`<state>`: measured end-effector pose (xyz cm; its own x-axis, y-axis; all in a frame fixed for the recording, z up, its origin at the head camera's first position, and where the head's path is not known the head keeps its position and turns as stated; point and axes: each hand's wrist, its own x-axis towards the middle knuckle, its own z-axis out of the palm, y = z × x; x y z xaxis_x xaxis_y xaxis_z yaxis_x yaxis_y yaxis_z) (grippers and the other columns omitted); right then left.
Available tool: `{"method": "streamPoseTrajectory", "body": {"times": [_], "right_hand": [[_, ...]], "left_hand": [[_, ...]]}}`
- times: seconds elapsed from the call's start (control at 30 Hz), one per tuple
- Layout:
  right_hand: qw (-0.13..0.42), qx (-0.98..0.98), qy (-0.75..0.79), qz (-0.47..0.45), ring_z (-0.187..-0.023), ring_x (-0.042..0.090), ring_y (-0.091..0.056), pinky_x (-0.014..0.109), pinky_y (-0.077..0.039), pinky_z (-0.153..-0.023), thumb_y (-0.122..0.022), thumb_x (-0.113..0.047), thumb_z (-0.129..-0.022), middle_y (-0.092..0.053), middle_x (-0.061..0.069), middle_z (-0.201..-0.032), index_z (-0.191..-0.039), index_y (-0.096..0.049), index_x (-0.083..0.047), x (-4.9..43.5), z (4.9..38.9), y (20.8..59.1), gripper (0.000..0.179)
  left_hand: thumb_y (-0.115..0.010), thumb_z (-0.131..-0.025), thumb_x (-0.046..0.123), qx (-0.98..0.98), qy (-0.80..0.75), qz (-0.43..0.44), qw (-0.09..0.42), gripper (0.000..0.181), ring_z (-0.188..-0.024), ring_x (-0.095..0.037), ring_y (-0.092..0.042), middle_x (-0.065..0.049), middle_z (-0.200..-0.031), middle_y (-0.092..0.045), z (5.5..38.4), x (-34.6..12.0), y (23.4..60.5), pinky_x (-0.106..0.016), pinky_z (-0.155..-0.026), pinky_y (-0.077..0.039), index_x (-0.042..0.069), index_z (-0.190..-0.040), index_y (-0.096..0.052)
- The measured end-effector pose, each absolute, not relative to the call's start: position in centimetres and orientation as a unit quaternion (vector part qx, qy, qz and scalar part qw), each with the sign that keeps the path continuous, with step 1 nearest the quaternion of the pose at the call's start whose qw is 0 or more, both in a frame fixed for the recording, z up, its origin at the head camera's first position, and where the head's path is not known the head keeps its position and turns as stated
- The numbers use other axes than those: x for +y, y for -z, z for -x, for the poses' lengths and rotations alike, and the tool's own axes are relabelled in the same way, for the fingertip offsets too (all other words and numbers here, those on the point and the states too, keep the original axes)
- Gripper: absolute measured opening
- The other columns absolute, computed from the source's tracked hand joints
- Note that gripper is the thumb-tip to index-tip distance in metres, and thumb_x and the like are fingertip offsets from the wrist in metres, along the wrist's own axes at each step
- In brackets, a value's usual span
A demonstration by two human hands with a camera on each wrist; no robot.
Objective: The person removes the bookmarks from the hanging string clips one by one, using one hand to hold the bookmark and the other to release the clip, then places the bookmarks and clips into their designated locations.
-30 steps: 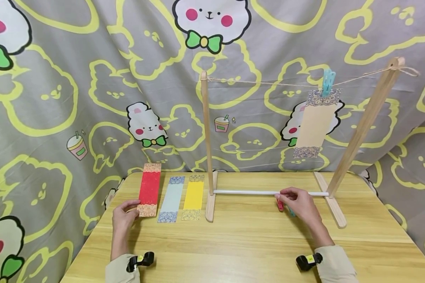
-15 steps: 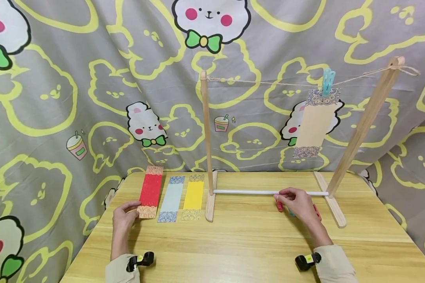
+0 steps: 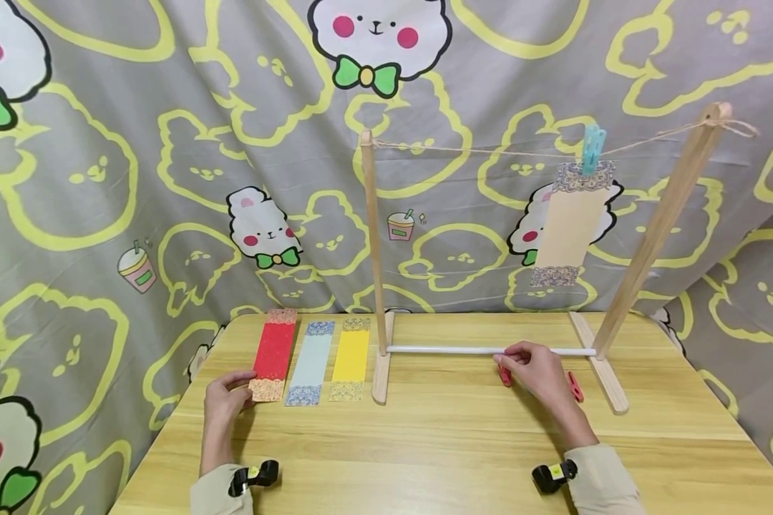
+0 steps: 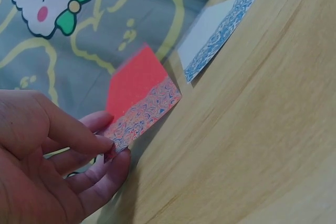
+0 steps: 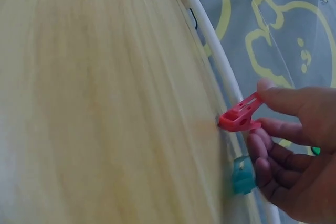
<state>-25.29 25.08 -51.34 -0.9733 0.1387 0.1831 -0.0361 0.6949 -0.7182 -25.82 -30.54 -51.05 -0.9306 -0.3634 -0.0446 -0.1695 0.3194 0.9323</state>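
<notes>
Red card at left hand, red clothespin at right

Red card (image 3: 273, 354): extends away from the left hand (image 3: 224, 400), near-left corner at the fingertips. Light-blue card (image 3: 311, 363) lies just to its right, then yellow card (image 3: 351, 360). Red clothespin (image 5: 240, 116): at the fingertips of the right hand (image 3: 541, 368), its far end towards the wooden table (image 3: 393, 458), near the white rod (image 3: 444, 350).

Grip, left: thumb and fingers pinch the card's patterned corner. Grip, right: thumb on one clothespin handle, index finger on the other; handles stand apart between them. Remaining fingers curl beneath.

Views: the left wrist camera resolves blue-and-orange swirls on the red card's end and a shadow beside it. The right wrist camera shows a teal clothespin (image 5: 243, 176) beside the curled fingers; contact unclear. Only the head camera shows the second red clothespin (image 3: 575, 387) and the beige card (image 3: 570, 225) hanging from the string (image 3: 454, 149) by a light-blue clothespin (image 3: 592, 150).
</notes>
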Motion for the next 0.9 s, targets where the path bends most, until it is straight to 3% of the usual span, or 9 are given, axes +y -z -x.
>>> {"method": "streamPoseTrajectory", "body": {"times": [0.4, 0.67, 0.9], "right_hand": [[0.09, -0.937, -0.337, 0.035, -0.069, 0.016, -0.058, 0.034, -0.047, -0.064, -0.079, -0.034, -0.091, -0.069, 0.0, -0.078, -0.091, -0.076, -0.008, 24.2, 25.1, 51.0, 0.026], [0.082, -0.948, -0.306, 0.036, -0.069, 0.016, -0.058, 0.037, -0.048, -0.062, -0.078, -0.038, -0.091, -0.068, -0.001, -0.078, -0.09, -0.075, -0.01, 23.8, 24.9, 51.5, 0.028], [0.074, -0.946, -0.314, 0.034, -0.068, 0.015, -0.058, 0.036, -0.048, -0.062, -0.079, -0.037, -0.09, -0.068, -0.002, -0.077, -0.089, -0.076, -0.011, 23.5, 24.6, 51.3, 0.027]], "left_hand": [[-0.053, -0.082, -0.02, -0.806, 0.562, -0.17, 0.072, 0.041, -0.078, -0.011, -0.06, -0.029, -0.113, -0.068, 25.9, -30.6, 51.2, -0.028, -0.061, -0.059, -0.017, -0.121, -0.063], [-0.052, -0.08, -0.017, -0.824, 0.532, -0.179, 0.079, 0.042, -0.081, -0.014, -0.06, -0.036, -0.128, -0.06, 25.8, -30.5, 51.3, -0.026, -0.062, -0.06, -0.016, -0.119, -0.066], [-0.052, -0.078, -0.015, -0.836, 0.514, -0.178, 0.076, 0.042, -0.076, -0.017, -0.064, -0.036, -0.128, -0.06, 25.8, -30.4, 51.2, -0.026, -0.06, -0.058, -0.015, -0.118, -0.067]]}}
